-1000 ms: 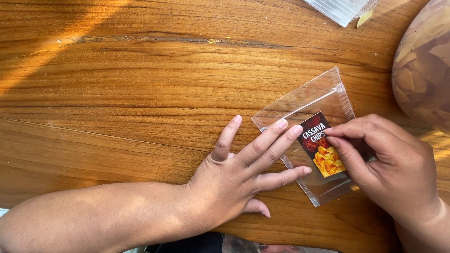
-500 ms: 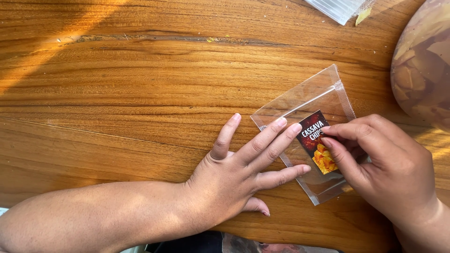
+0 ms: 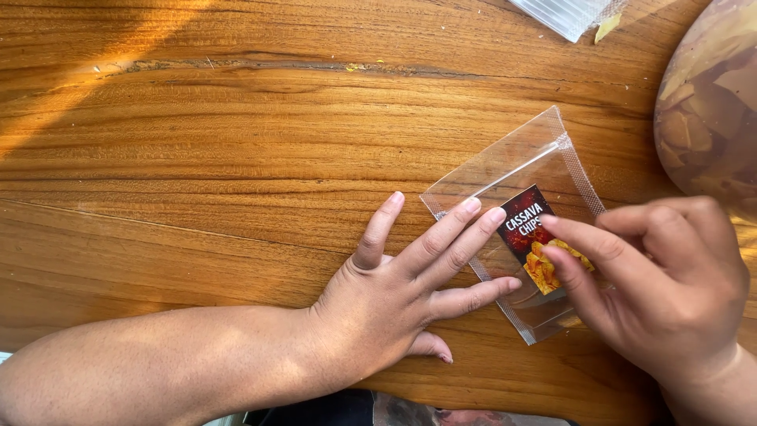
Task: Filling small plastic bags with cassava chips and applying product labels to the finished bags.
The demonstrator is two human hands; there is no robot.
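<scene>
Head view: a clear pouch (image 3: 516, 170) lies flat and slanted on the wooden table (image 3: 236, 158), right of the frame's centre. A small dark label (image 3: 527, 225) with a picture of yellow chips sits on the pouch's lower half.

The left hand (image 3: 394, 292) comes in from the lower left, palm down, fingers spread and straight. Three fingertips (image 3: 471, 207) press on the pouch's left edge just beside the label; the index finger rests on bare wood, apart from the pouch. It grips nothing.

The right hand (image 3: 670, 288) enters from the lower right. Its thumb and forefinger reach out side by side, their tips on the label's right edge, covering part of the chip picture; the other fingers are curled back. They press rather than pinch, and nothing is lifted off the pouch.

At the right edge of the frame, a large rounded bag (image 3: 710, 110) of brownish chips is cut off by the border. At the top edge, right of centre, lies a stack of clear pouches (image 3: 572, 14), with a small yellow chip crumb (image 3: 609, 28) just beside it.
</scene>
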